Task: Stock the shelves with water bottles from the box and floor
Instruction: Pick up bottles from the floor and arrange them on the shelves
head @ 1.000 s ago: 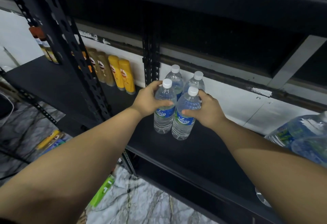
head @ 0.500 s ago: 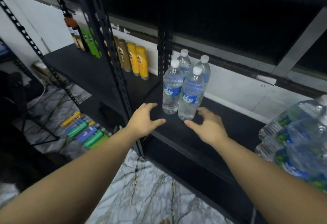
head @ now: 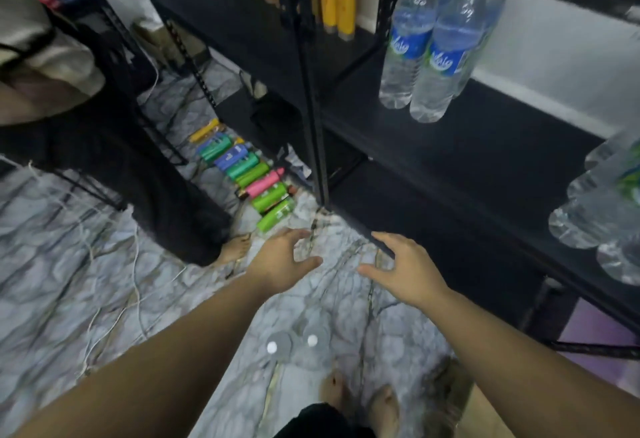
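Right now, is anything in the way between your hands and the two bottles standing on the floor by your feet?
Nothing visible. The left hand and right hand are open and empty above the marble floor. The two floor bottles stand upright below them, white caps showing, with bare floor between.

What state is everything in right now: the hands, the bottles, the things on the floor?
Left hand: open, empty.
Right hand: open, empty.
Clear blue-labelled water bottles on the black shelf: upright, capped.
Two white-capped bottles on the marble floor: upright.
Colourful packs on the floor: lying flat.
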### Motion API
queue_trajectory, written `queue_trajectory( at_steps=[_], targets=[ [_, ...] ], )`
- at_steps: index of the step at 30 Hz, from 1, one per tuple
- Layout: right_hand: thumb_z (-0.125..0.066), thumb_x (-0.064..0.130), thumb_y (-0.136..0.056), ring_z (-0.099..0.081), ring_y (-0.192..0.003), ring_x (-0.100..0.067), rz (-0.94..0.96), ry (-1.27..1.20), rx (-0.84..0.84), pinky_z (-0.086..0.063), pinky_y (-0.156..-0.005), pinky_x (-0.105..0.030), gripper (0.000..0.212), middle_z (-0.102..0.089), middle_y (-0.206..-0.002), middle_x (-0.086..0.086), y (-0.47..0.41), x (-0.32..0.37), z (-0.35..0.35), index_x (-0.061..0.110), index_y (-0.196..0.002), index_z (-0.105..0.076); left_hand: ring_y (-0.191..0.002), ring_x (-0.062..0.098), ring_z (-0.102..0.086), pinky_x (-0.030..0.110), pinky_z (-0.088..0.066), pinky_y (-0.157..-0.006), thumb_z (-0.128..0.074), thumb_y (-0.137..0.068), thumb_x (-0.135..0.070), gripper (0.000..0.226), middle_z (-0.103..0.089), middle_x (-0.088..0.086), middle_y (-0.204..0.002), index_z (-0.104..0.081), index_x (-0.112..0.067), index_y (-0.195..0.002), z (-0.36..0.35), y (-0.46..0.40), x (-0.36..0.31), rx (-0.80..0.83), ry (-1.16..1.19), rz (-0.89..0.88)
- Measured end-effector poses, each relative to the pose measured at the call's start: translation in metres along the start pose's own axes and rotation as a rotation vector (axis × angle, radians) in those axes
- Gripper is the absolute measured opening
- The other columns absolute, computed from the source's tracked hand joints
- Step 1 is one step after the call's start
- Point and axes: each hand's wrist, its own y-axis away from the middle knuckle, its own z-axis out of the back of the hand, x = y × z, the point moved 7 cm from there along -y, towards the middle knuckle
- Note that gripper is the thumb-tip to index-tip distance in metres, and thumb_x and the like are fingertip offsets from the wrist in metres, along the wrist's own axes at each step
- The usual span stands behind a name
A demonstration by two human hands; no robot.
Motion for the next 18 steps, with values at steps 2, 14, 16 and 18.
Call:
queue_trajectory(
  at_steps=[2, 14, 16, 18],
  targets=[
    [-0.081, 0.058, -0.080, -0.046, -0.141, -0.015, -0.010, -0.008, 0.048, -0.037, -0.117, -0.031, 0.083, -0.051, -0.153, 0.004, 0.009, -0.003, -0.030, 0.025, -0.150, -0.052, -0.135, 0.019, -0.052, 0.018, -0.033, -0.098, -0.071, -0.090, -0.056, 0.068, -0.053, -0.002, -0.148, -0.054, -0.024, -0.147, -0.018, 0.015, 0.030, 0.026, 0.045, 0.041],
    [-0.080, 0.061, -0.075, -0.058, -0.125, -0.016, -0.158, -0.041, 0.325, -0.050, -0.106, -0.035, 0.071, -0.063, -0.130, 0.009, 0.003, -0.094, -0.291, 0.028, -0.136, -0.066, -0.112, 0.021, -0.065, 0.029, -0.049, -0.092, -0.077, -0.089, -0.046, 0.048, -0.064, 0.001, -0.125, -0.068, -0.023, -0.130, -0.215, 0.043, 0.240, 0.202, 0.174, 0.222],
    [-0.082, 0.058, -0.076, -0.057, -0.129, -0.022, -0.178, 0.000, 0.328, -0.049, -0.108, -0.040, 0.076, -0.062, -0.139, 0.001, -0.007, -0.113, -0.333, 0.024, -0.141, -0.063, -0.110, 0.023, -0.065, 0.029, -0.049, -0.090, -0.079, -0.088, -0.042, 0.048, -0.065, 0.003, -0.121, -0.069, -0.021, -0.129, -0.246, 0.036, 0.270, 0.198, 0.187, 0.239],
    [-0.085, 0.048, -0.079, -0.056, -0.130, -0.025, -0.199, 0.048, 0.326, -0.048, -0.109, -0.040, 0.075, -0.060, -0.142, -0.005, -0.017, -0.129, -0.367, 0.019, -0.144, -0.060, -0.111, 0.025, -0.065, 0.032, -0.050, -0.090, -0.079, -0.087, -0.041, 0.050, -0.063, 0.004, -0.121, -0.068, -0.020, -0.131, -0.274, 0.026, 0.295, 0.184, 0.190, 0.253]
  ],
)
